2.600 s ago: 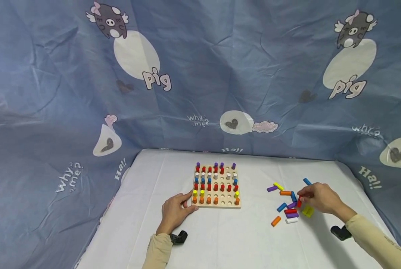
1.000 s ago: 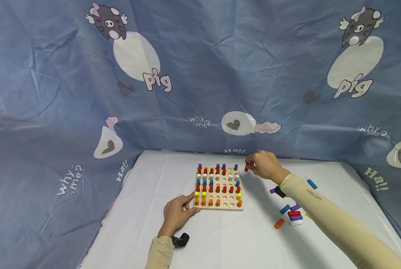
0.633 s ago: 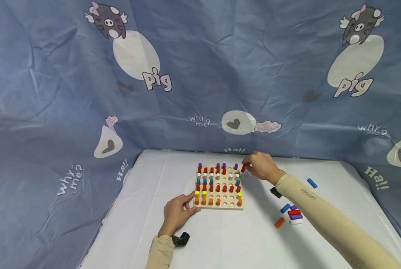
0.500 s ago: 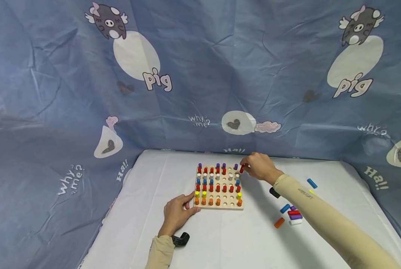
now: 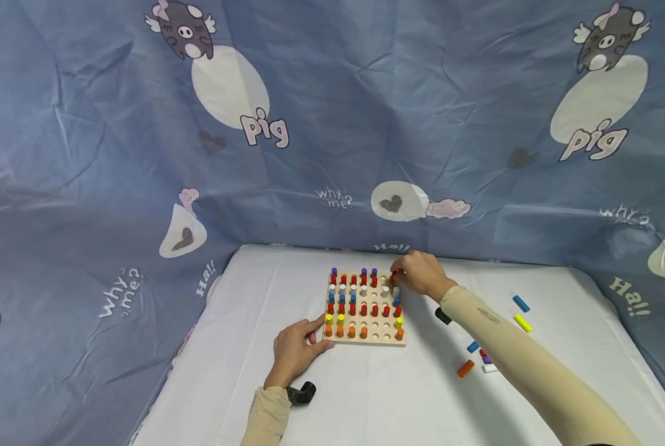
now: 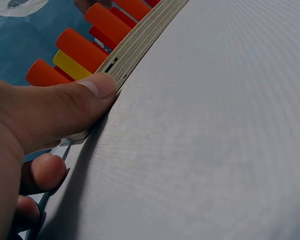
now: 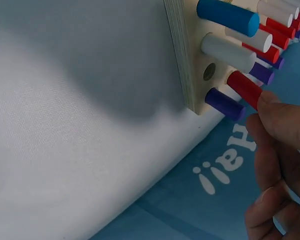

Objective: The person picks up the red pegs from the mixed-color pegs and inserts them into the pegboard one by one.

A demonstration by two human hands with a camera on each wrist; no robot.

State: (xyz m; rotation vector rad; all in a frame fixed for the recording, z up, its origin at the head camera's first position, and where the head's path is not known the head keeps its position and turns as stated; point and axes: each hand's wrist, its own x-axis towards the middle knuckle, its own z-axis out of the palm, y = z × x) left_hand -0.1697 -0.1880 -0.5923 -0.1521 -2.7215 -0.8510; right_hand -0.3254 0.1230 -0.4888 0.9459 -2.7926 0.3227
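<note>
A wooden pegboard (image 5: 381, 329) stands on the white table, with rows of orange, yellow, red, blue, white and purple pegs upright in it. My left hand (image 5: 295, 350) holds its near left corner; in the left wrist view the thumb (image 6: 87, 95) presses the board's edge beside orange pegs (image 6: 82, 50). Over the far right corner, my right hand (image 5: 421, 272) pinches a red peg (image 7: 244, 89) between thumb and index finger. Its lower end is at the board between a purple peg (image 7: 224, 103) and an empty hole (image 7: 209, 71); whether it sits in a hole I cannot tell.
Loose pegs lie right of the board: a blue peg (image 5: 521, 303), a yellow peg (image 5: 523, 323), an orange peg (image 5: 465, 368) and others partly hidden by the right sleeve (image 5: 511, 347). A patterned blue cloth (image 5: 321, 136) hangs behind the table.
My right hand took a red peg from the loose pile, carried it left to the board's far right corner, and has now moved slightly further left over the board. The left hand stays at the corner.
</note>
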